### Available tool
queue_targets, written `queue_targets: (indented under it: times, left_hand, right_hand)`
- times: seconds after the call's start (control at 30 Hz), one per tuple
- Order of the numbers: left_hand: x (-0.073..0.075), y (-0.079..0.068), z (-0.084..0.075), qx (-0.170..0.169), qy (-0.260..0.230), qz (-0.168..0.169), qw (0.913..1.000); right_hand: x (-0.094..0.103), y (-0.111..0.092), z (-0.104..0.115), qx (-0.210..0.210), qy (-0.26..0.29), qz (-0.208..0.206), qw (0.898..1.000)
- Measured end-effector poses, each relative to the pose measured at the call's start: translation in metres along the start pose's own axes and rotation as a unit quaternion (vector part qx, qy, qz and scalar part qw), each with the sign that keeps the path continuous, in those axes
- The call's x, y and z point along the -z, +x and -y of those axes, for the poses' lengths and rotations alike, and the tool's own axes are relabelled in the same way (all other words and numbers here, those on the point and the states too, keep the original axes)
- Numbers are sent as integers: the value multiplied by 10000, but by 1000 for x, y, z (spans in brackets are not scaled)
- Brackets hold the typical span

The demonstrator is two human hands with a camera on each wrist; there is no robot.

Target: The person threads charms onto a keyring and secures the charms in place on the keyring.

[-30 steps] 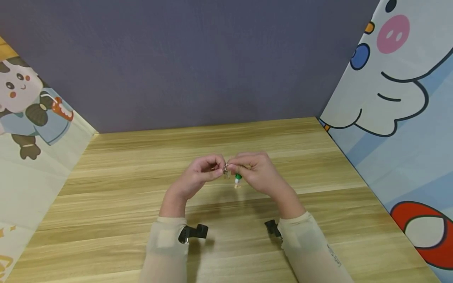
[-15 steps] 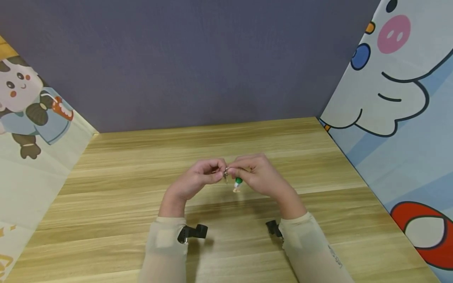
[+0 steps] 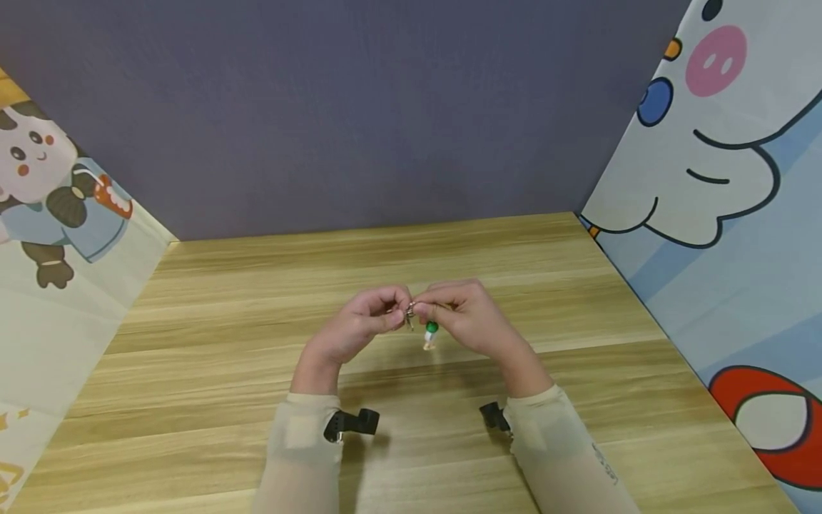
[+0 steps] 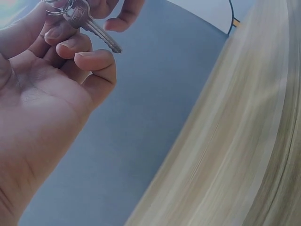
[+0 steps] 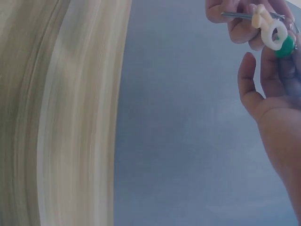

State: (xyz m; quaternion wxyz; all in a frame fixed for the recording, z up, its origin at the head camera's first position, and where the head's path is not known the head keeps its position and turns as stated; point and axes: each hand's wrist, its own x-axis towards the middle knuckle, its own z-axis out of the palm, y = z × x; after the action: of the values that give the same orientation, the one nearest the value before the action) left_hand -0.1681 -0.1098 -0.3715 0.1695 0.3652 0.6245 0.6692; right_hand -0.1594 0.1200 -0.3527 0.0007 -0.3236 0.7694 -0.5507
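Observation:
Both hands meet over the middle of the table. My left hand pinches a metal key ring between thumb and fingers. From the ring a silver key points outward past the curled fingers, its toothed blade in plain sight. Thumb and forefinger of my right hand pinch at the ring from the other side. Below the right fingers dangles a small charm, with a green ball, a white loop and a beige end piece. In the right wrist view the charm overlaps the key's blade.
A wood-grain table lies under both hands. Behind it rises a grey-blue panel. Cartoon-printed panels stand on the left and right. Black straps with small mounts sit on the sleeved wrists.
Both hands keep hold of the key ring. The metal parts and the dangling charm have shifted slightly toward the table's front edge; the left fingers have moved a little.

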Motion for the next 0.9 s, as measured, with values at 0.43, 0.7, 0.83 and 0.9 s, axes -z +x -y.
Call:
queue_targets:
  times: [0.43, 0.7, 0.83, 0.9]
  left_hand:
    - [-1, 0, 4, -209, -142, -36, 9997]
    - [-3, -1, 6, -419, -288, 10, 9987]
    - [-3, 0, 8, -484, -405, 27, 9980]
    - [-3, 0, 9, -546, -487, 46, 9973]
  right_hand:
    - [-3, -1, -2, -279, 233, -139, 9992]
    - [-4, -2, -4, -278, 381, -201, 9987]
    - [-5, -2, -5, -263, 423, -231, 9985]
    - [-5, -3, -5, -269, 440, -248, 9984]
